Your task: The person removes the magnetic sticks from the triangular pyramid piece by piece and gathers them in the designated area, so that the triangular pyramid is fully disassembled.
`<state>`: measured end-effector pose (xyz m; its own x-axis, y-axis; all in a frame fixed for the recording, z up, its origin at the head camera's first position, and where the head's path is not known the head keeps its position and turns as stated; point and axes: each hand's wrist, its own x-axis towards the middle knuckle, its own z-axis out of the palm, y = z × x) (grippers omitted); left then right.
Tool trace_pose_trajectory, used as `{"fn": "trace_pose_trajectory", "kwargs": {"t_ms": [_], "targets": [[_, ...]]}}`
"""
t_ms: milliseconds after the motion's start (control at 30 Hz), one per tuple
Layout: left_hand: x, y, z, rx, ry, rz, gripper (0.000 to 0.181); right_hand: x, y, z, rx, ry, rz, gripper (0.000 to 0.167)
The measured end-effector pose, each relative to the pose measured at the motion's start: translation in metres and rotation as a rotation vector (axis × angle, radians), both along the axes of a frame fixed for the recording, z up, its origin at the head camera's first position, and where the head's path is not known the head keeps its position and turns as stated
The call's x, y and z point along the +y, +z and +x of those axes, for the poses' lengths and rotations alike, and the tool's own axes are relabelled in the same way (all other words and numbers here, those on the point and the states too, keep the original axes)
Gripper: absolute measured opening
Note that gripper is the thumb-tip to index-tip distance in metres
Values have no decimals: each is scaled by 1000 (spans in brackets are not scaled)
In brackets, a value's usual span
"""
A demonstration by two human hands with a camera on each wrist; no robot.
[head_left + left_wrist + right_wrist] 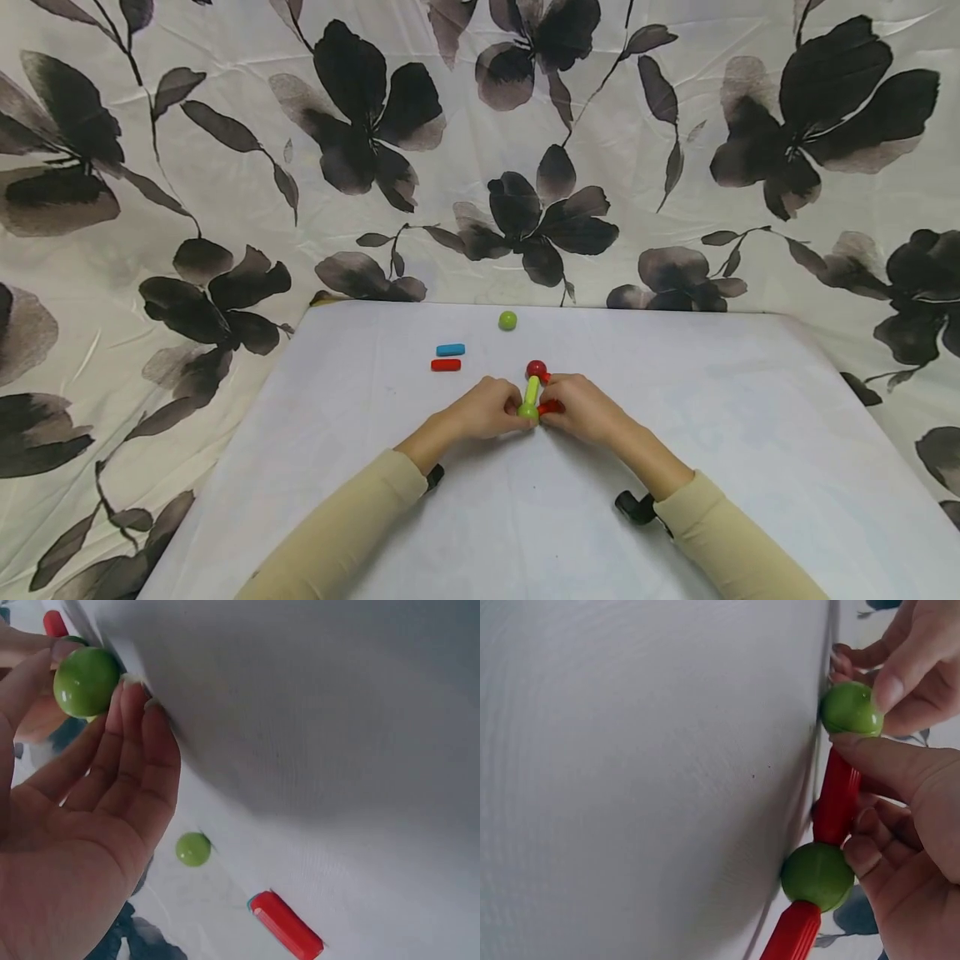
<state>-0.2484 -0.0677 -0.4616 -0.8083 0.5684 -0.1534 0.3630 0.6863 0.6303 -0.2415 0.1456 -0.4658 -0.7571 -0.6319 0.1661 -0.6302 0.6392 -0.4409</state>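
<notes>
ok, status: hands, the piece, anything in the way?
Left hand pinching green ball; right hand gripping red rod against it. Joint partly covered by fingers. Loose green ball, blue rod, loose red rod lie apart, beyond hands.

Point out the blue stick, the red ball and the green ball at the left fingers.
Blue stick (451, 350): head view, middle of its upper side.
Red ball (536, 367): head view, middle of its visible surface.
Green ball (87, 682): left wrist view, middle of its near side.
</notes>
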Motion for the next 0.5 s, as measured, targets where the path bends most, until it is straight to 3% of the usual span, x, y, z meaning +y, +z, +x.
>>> {"fn": "trace_pose_trajectory", "kwargs": {"t_ms": [500], "targets": [[7, 9, -3, -36, 42, -4, 29, 2, 10, -2, 13, 48, 2, 9]]}}
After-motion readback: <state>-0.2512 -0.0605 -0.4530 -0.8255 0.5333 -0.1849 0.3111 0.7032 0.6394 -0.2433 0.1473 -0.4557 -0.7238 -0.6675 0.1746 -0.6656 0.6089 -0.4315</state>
